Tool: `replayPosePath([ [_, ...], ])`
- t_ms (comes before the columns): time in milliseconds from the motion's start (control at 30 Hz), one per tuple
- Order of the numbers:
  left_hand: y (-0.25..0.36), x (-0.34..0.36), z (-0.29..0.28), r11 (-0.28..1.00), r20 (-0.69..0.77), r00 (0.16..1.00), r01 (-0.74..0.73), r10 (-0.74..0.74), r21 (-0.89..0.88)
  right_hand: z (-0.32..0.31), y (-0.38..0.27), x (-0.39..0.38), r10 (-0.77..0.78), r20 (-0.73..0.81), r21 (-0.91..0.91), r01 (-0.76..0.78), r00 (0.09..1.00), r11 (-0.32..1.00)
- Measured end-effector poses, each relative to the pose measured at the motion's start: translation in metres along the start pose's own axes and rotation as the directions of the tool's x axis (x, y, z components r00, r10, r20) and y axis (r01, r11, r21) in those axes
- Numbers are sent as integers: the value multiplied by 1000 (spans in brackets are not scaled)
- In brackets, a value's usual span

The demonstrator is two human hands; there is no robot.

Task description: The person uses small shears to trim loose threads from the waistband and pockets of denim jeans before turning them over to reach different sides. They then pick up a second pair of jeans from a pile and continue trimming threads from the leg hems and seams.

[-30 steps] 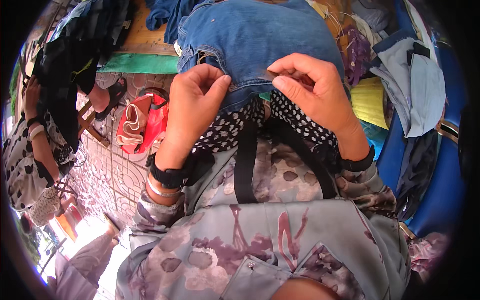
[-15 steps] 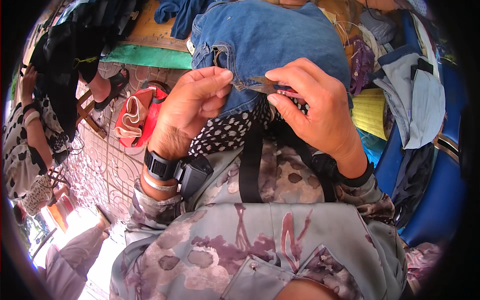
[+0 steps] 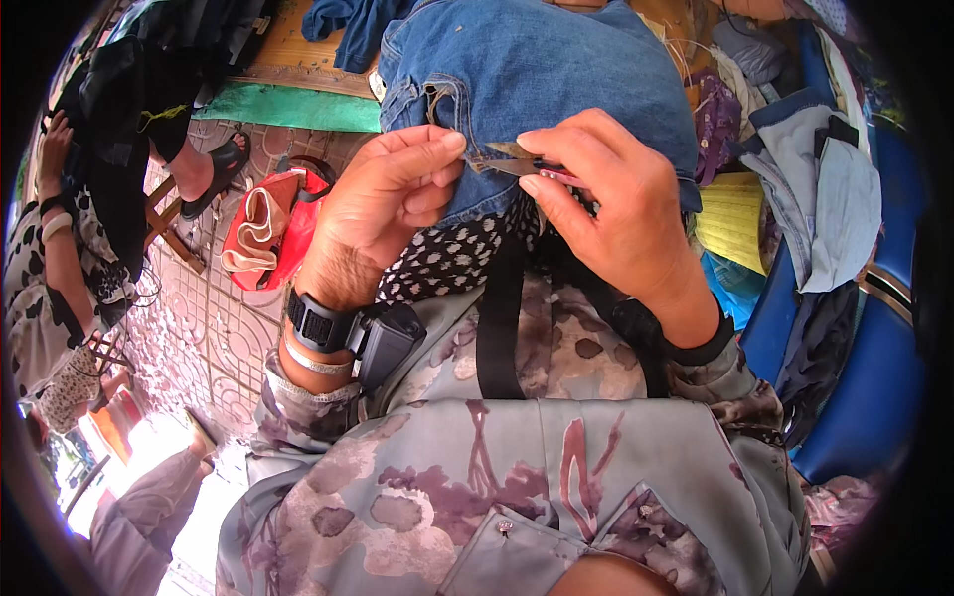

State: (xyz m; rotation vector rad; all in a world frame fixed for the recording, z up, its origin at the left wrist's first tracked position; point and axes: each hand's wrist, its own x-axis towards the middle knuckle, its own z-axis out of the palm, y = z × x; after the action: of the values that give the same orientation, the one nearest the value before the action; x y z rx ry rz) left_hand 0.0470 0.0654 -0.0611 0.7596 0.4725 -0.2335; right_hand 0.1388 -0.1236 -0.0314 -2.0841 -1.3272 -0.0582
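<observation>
A pair of thread snips (image 3: 512,167) is in my right hand (image 3: 621,199), between thumb and fingers, its two pointed blades apart and directed left. The tips lie at a frayed, stitched edge of the blue denim garment (image 3: 556,74), spread in front of me over a black-and-white patterned cloth (image 3: 447,260). My left hand (image 3: 393,189) is closed in a pinch at the same edge, just left of the blades. Whatever is between its fingertips is too small to make out.
To the left, a red bag (image 3: 283,223) with folded cloth lies on the paved floor. Another person's sandalled foot (image 3: 214,174) is beyond it. On the right, light denim pieces (image 3: 820,199) lie over a blue seat (image 3: 860,387), near a yellow ribbed item (image 3: 733,223).
My right hand has shifted slightly up and left, and the snips' blades show wider apart. My left hand stays nearly in place. The other person's foot has moved a little.
</observation>
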Motion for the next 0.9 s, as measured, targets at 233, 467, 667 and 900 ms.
replayPosePath([
  [233,-2,0,-3,1000,21,1000,0,0,-21,-1,7,2,173,-88,444,-117,981,888],
  [467,-3,1,-3,1000,32,999,4,-4,-27,0,1,-2,20,-40,74,-17,999,997],
  [667,-3,1,-2,1000,19,1000,-3,3,-25,1,0,-2,-4,-17,-9,4,1000,1000],
  [900,-4,2,-4,999,39,999,5,-3,-45,1,1,-6,20,-26,18,-19,999,1000],
])
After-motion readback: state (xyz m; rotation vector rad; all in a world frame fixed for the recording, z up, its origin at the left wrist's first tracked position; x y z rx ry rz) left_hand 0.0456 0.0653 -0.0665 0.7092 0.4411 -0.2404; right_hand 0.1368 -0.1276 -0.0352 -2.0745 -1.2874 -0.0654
